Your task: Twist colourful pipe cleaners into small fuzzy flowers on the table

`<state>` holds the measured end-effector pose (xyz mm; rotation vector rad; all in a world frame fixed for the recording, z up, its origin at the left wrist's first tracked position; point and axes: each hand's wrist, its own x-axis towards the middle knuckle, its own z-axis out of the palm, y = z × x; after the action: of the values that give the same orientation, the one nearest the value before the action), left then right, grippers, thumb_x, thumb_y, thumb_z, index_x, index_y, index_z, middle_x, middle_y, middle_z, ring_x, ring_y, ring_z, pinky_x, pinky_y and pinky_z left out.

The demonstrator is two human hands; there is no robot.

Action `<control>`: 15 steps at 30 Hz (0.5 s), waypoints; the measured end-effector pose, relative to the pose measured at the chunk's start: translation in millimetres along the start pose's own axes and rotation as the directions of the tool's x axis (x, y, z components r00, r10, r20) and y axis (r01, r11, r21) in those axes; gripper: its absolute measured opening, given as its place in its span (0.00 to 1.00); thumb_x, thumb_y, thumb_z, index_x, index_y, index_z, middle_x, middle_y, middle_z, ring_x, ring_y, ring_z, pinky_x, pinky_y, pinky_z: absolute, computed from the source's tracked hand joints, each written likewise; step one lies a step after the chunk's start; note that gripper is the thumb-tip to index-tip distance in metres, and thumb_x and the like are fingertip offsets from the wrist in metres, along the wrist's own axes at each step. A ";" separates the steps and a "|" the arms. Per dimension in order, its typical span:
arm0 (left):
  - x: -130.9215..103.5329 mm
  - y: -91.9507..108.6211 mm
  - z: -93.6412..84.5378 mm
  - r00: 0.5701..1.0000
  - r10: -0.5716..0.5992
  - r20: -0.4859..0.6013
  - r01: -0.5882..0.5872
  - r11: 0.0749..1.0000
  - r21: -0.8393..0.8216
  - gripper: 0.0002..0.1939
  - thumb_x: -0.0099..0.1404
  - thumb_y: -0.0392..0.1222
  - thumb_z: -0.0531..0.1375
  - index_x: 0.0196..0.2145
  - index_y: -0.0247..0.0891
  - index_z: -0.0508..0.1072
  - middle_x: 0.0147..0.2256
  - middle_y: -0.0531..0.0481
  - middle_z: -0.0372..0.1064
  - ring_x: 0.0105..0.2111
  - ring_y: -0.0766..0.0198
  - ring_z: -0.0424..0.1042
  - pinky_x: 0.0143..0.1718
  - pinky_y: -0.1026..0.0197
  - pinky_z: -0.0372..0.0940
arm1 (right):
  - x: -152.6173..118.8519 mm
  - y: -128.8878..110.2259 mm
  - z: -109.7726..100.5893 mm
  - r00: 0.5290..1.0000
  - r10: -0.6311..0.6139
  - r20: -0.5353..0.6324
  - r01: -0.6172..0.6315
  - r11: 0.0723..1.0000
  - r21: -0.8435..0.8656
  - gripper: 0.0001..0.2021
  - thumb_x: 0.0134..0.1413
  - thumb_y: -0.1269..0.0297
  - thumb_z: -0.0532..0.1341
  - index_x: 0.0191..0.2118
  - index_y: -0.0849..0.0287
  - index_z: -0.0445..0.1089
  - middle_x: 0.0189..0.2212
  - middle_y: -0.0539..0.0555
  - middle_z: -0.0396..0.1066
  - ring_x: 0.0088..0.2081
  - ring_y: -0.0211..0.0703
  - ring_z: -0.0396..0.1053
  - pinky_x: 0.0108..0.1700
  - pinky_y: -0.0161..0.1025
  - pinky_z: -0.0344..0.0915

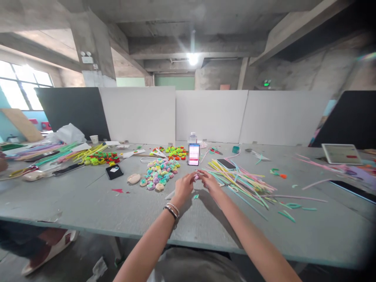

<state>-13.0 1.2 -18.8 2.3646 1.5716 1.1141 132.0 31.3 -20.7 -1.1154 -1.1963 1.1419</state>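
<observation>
Both hands meet above the grey table, just in front of an upright phone. My left hand, with bracelets at the wrist, has its fingers closed on a small pinkish piece. From the right, my right hand pinches the same piece with its fingertips. The fingers hide most of it. Short teal bits lie on the table below the hands. A pile of pastel fuzzy pieces is to the left, and a spread of pastel fuzzy stems is to the right.
Behind the phone stands a clear bottle. A black square item and red-green fuzzy pieces lie on the left. One phone rests by the stems; a tablet stands far right. A person's foot shows below left.
</observation>
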 end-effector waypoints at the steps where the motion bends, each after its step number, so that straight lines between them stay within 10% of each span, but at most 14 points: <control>1: 0.0 0.1 -0.1 1.000 0.000 -0.002 0.000 1.000 -0.006 0.23 0.64 0.32 0.51 0.55 0.46 0.68 0.43 0.47 0.74 0.41 0.62 0.73 0.41 0.63 0.63 | -0.1 -0.1 0.3 1.000 0.002 -0.011 -0.002 1.000 0.005 0.24 0.37 0.54 0.66 0.45 0.55 0.73 0.22 0.47 0.68 0.19 0.31 0.51 0.22 0.33 0.41; 15: -0.6 1.3 -0.9 0.999 0.025 -0.031 -0.025 0.999 -0.020 0.24 0.64 0.30 0.51 0.55 0.47 0.68 0.44 0.47 0.73 0.42 0.62 0.72 0.41 0.63 0.63 | -8.5 -3.7 6.4 0.989 0.147 -0.012 -0.137 0.947 0.289 0.21 0.27 0.56 0.71 0.35 0.56 0.73 0.25 0.50 0.70 0.20 0.31 0.51 0.22 0.34 0.43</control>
<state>-12.6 -0.2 -17.9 2.3719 1.5370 1.1704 125.5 22.6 -17.5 -1.0036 -0.8997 1.3546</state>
